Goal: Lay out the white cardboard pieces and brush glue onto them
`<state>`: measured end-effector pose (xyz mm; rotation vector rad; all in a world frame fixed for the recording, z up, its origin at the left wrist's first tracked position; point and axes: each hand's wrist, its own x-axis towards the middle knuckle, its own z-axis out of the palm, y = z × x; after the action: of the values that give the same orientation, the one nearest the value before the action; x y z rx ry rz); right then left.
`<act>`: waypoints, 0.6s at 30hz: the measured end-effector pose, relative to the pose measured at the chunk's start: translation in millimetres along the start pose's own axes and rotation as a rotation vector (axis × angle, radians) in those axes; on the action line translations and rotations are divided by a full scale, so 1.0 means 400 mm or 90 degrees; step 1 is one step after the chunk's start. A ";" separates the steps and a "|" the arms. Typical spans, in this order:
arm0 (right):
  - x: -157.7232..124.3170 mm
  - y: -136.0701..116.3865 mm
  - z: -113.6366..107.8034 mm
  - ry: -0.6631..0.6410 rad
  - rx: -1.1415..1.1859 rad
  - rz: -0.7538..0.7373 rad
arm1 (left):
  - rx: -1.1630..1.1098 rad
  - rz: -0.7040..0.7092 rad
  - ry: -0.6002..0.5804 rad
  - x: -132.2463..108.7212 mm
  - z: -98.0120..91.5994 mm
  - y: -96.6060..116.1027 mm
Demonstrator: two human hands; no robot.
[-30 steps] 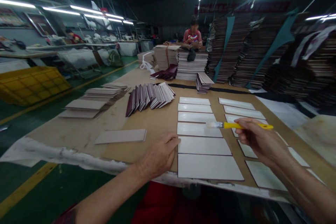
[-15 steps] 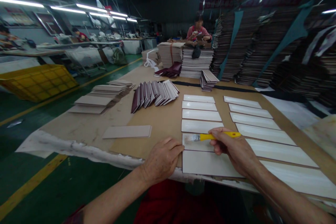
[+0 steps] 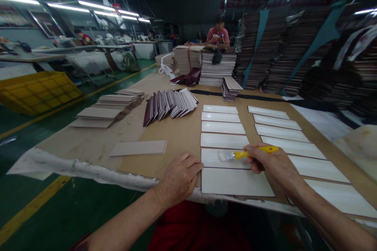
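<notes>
My right hand [image 3: 269, 162] is closed round the yellow handle of a flat paintbrush [image 3: 241, 154]. The bristles rest on a pale rectangular panel [image 3: 210, 157], second from the front in the nearer column. My left hand [image 3: 181, 174] is at that panel's left edge, fingertips touching it, fingers bent and pressed together; whether it grips anything is hidden. In front lies a wider pale panel [image 3: 235, 181]. Behind are several glossy white panels, and a second column of them [image 3: 294, 148] lies to the right.
A beige board [image 3: 138, 148] lies left of my left hand. Farther back are beige boards [image 3: 98, 112], a fanned row of maroon-and-white pieces [image 3: 171, 104] and tall stacks. A person [image 3: 218, 35] is behind the stacks. A yellow bin [image 3: 38, 90] stands left.
My right hand and the brush have moved right along the panel. My left hand stays at its left edge. The view has shifted slightly.
</notes>
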<state>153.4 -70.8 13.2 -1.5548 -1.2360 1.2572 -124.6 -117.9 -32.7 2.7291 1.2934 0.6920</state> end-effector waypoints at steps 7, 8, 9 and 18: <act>-0.002 0.025 -0.101 0.054 0.011 -0.007 | -0.005 -0.004 0.002 0.001 -0.001 -0.004; -0.004 0.029 -0.114 0.061 0.014 -0.012 | -0.003 -0.003 0.004 0.002 -0.002 -0.003; -0.006 0.032 -0.127 0.068 0.013 -0.015 | -0.001 -0.002 0.007 0.003 -0.003 -0.003; -0.015 0.050 -0.209 0.153 -0.108 -0.004 | -0.009 0.008 0.018 0.003 -0.002 -0.002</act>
<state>239.1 -80.4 13.6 -1.7631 -1.2144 0.9488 -124.9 -116.6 -31.7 2.7282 1.2727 0.7407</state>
